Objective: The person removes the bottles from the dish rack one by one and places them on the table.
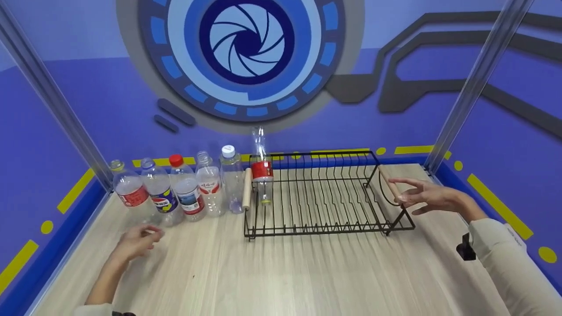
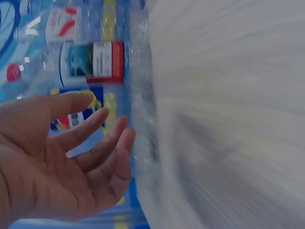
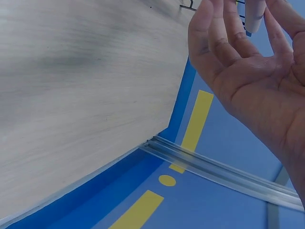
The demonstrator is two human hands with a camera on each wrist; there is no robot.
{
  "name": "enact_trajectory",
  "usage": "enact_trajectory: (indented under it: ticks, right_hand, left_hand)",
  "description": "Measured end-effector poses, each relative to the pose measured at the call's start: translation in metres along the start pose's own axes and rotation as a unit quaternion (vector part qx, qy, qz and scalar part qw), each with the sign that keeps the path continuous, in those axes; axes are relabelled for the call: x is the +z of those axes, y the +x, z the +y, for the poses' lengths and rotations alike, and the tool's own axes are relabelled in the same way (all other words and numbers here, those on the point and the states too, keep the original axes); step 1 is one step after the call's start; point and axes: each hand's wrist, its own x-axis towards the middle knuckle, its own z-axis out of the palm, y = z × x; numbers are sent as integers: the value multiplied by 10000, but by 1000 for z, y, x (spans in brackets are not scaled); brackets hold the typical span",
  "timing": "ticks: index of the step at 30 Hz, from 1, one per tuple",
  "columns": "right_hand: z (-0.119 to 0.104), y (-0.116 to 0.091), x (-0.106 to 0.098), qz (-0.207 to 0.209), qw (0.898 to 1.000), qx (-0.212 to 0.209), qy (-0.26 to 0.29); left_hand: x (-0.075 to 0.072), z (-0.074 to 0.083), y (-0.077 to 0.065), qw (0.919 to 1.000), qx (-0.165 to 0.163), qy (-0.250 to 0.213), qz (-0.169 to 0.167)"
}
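Observation:
My right hand [image 1: 432, 197] is at the right wooden handle [image 1: 390, 184] of a black wire dish rack [image 1: 325, 232]. Its fingers and thumb are spread about the handle, without a closed grip; firm contact is hard to make out. A clear plastic bottle with a red label [image 1: 262, 171] stands steeply in the rack's left end, with yellow at its lower tip. My left hand [image 1: 138, 241] is held loosely above the table, palm towards the bottles and holding nothing. Nearest to it are the blue-labelled bottle [image 1: 163, 199] and the red-capped bottle [image 1: 189, 197].
Left of the rack stands a row of clear bottles, including a red-labelled one [image 1: 134, 197], one with a red-and-white label [image 1: 210, 186] and a white-capped one [image 1: 232, 175]. Blue printed panels [image 1: 505, 153] wall the wooden table [image 1: 281, 281] at back and sides.

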Motion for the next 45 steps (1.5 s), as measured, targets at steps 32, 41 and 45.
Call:
enact_trajectory:
  ticks: [32,41,45]
  right_hand:
    - [-20,-7,8,353,9966,221,-705]
    - [-55,-5,14,63,9797,224,-1990]
    - [-73,-4,18,-100,9763,626,-2071]
  left_hand:
    - [128,106,21,9583,2338,-1053,-1263]
    - [132,103,28,9569,2280,-1139,-1394]
    - [132,104,24,9544,2494,-888,-1379]
